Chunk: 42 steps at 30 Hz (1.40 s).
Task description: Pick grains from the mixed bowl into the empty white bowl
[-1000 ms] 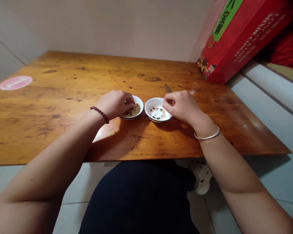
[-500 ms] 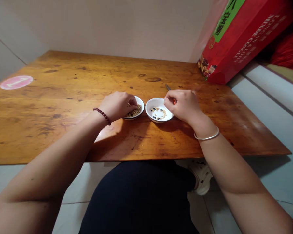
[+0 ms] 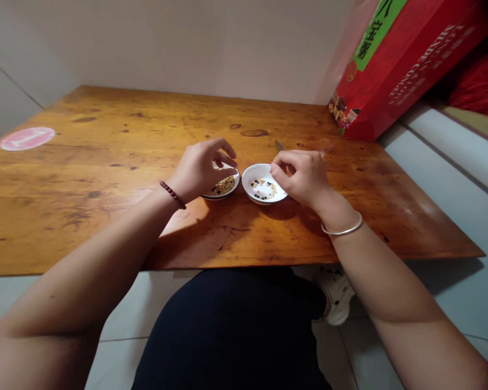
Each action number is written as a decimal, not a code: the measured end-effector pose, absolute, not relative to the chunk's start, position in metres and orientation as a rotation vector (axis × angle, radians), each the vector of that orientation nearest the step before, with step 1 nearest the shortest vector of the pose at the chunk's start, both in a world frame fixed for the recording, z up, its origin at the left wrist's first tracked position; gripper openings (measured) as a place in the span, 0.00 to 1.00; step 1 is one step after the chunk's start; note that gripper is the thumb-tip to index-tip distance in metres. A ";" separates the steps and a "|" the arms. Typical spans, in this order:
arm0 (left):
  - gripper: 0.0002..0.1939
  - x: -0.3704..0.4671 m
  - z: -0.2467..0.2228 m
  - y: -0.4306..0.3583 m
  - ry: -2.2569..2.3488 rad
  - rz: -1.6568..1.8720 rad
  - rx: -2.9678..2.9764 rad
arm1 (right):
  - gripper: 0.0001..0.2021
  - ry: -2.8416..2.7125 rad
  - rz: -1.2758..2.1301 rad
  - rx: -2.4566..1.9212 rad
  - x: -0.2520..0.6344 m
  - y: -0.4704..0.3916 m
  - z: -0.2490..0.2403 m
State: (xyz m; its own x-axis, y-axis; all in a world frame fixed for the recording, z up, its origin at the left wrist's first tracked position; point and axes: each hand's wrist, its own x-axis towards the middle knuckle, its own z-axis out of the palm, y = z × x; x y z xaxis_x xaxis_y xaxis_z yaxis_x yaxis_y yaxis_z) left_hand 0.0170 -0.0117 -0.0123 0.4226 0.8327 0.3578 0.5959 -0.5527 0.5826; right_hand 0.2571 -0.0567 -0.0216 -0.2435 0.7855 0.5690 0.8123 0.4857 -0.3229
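Note:
Two small white bowls with dark rims stand side by side. The left bowl (image 3: 238,184) holds many pale beans (image 3: 225,186) and a few dark ones. Over its far left side is my left hand (image 3: 205,165), thumb and forefinger apart, nothing seen between them. In the right bowl (image 3: 250,174) several black, pale and orange beans lie in a loose ring. My right hand (image 3: 303,173) is above that bowl's right edge, thumb and fingertips pinched together; whatever they hold, if anything, is too small to make out.
Behind my right hand, the tip of a grey pointed object (image 3: 278,145) lies on the wooden table (image 3: 126,151). A red box (image 3: 394,76) stands at the back right, and a pink oval sticker (image 3: 27,138) is at the far left. The wall borders the table's back.
My left hand has risen slightly from the beans in the left bowl and its fingers have parted. My right hand has shifted slightly left, still pinched.

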 end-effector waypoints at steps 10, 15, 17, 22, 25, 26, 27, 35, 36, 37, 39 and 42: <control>0.15 0.021 -0.018 -0.017 1.185 0.937 2.308 | 0.11 -2.071 -0.079 -1.279 0.256 -0.060 -0.021; 0.15 0.022 -0.018 -0.017 1.176 0.938 2.311 | 0.12 -2.073 -0.102 -1.309 0.256 -0.061 -0.021; 0.15 0.023 -0.018 -0.017 1.170 0.940 2.301 | 0.12 -2.073 -0.118 -1.315 0.256 -0.061 -0.021; 0.15 0.023 -0.017 -0.018 1.170 0.942 2.280 | 0.11 -2.076 -0.124 -1.326 0.255 -0.062 -0.021; 0.15 0.023 -0.016 -0.019 1.165 0.939 2.276 | 0.11 -2.077 -0.113 -1.331 0.254 -0.062 -0.020; 0.15 0.023 -0.016 -0.019 1.163 0.932 2.279 | 0.11 -2.077 -0.113 -1.332 0.254 -0.062 -0.020; 0.15 0.024 -0.016 -0.020 1.161 0.927 2.282 | 0.11 -2.077 -0.112 -1.331 0.253 -0.062 -0.020; 0.14 0.024 -0.014 -0.021 1.138 0.939 2.256 | 0.12 -2.081 -0.120 -1.318 0.254 -0.061 -0.021; 0.14 0.024 -0.014 -0.021 1.141 0.941 2.258 | 0.12 -2.078 -0.123 -1.310 0.254 -0.061 -0.021; 0.14 0.024 -0.014 -0.021 1.146 0.943 2.259 | 0.12 -2.074 -0.127 -1.305 0.255 -0.061 -0.021; 0.14 0.024 -0.013 -0.021 1.155 0.941 2.258 | 0.12 -2.070 -0.132 -1.309 0.255 -0.061 -0.021; 0.14 0.024 -0.013 -0.022 1.154 0.937 2.259 | 0.11 -2.069 -0.140 -1.316 0.255 -0.061 -0.021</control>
